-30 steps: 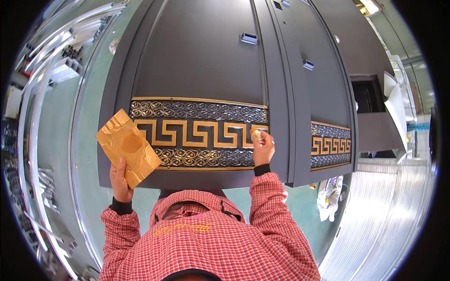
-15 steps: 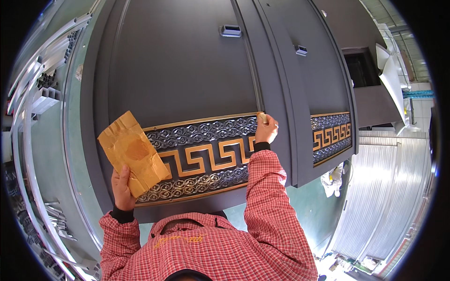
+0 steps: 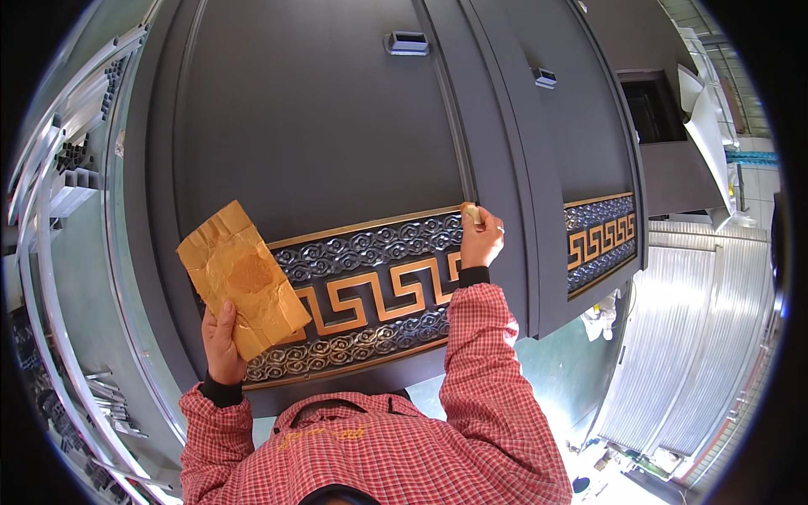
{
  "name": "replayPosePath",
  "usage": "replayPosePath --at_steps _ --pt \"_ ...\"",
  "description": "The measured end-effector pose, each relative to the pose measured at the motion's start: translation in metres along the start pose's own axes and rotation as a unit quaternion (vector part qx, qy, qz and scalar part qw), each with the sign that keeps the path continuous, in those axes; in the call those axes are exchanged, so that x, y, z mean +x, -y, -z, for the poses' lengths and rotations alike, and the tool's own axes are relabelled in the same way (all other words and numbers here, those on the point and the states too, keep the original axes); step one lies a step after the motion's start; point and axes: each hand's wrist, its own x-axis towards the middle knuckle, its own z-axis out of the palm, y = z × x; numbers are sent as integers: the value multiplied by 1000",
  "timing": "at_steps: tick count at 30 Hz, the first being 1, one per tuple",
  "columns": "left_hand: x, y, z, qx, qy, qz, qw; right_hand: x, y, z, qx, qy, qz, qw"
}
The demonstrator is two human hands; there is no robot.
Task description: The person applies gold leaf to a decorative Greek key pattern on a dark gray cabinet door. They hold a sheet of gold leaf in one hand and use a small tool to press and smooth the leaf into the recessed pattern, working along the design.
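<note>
Fingers of the right hand [image 3: 482, 244] pinch a small pale pad [image 3: 473, 214] at the right end of the gold upper trim [image 3: 379, 224]; those of the left hand [image 3: 222, 345] grasp a creased gold sheet [image 3: 219, 242]. The key fret [image 3: 378, 296] looks evenly gold where visible; the lower scroll band [image 3: 362, 341] seems partly tinted, the upper scroll band [image 3: 370, 247] largely uncoloured.
</note>
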Motion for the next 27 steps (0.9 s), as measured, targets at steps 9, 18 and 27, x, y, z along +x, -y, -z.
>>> replayPosePath --at_steps 9,18,27 --pt "7 5 -12 14 7 2 1000 -49 61 5 122 184 81 972" --pt "19 26 -42 -23 42 37 998 -85 169 52 186 259 241 917" --pt "18 30 -49 14 64 24 998 -87 184 56 98 271 322 902"
